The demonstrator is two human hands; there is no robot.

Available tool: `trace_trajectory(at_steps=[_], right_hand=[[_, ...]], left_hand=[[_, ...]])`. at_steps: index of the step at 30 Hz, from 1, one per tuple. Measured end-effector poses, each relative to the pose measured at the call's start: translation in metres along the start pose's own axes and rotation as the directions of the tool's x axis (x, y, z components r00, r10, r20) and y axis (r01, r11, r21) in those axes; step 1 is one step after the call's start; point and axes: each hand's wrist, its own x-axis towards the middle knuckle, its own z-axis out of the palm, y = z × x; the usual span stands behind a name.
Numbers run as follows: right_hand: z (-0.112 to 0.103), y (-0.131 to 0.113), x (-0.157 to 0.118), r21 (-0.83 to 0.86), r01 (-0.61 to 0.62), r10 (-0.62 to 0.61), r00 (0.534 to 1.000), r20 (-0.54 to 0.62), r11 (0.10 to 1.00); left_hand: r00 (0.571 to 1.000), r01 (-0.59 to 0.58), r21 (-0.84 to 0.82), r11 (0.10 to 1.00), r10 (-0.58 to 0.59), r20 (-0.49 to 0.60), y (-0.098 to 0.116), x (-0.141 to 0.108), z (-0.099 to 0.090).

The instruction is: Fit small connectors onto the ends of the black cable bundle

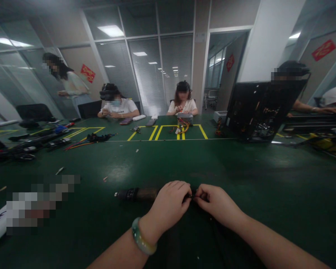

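My left hand [170, 200], with a green and yellow bangle [143, 237] at its wrist, is closed in a pinch over a green table [123, 231]. Beside it lies a dark electric screwdriver [145, 193], its metal tip pointing left; the rest is hidden behind the hand. My right hand [214, 201] pinches close to the left fingertips. Between the two sets of fingers shows a small dark piece [193, 195], too small and dim to name. I cannot tell whether it joins the screwdriver.
Dark cables and parts [30, 147] lie at the left. A black computer case [261, 112] stands at the back right. Wires [184, 127] lie before a co-worker [182, 101] seated opposite. Another person [119, 104] sits left of them. A pixelated patch covers something at the left.
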Motion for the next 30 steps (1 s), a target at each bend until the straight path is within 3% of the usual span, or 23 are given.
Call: trace_trajectory(at_steps=[30], right_hand=[[0.0028, 0.0027, 0.0012, 0.007, 0.013, -0.013, 1.000, -0.015, 1.000]], left_hand=[[1.000, -0.003, 0.011, 1.000, 0.003, 0.003, -0.0002, -0.0006, 0.0005]])
